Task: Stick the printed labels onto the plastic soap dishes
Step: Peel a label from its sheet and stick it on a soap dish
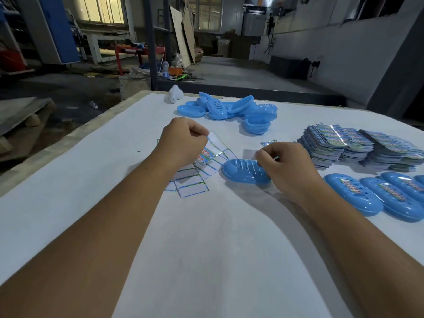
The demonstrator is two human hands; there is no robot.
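Dish in work (pixel 243 172): blue oval soap dish, lying ribbed side up on table centre.
Labelled dishes (pixel 376 198): lying in a row at right, each bearing a printed sticker.
Unlabelled dishes (pixel 227 109): lying heaped at far edge.
Label stacks (pixel 360 146): sitting fanned, right.

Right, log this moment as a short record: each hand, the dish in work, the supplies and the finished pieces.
left hand: pinches a label backing sheet, lifted off the table
right hand: fingers curled over the soap dish in work, pinching something small; unclear what
dish in work: blue, on the white table, no label visible
used backings: scattered under the left hand
label stacks: far right
unlabelled dishes: heap at the far edge
labelled dishes: row at the right
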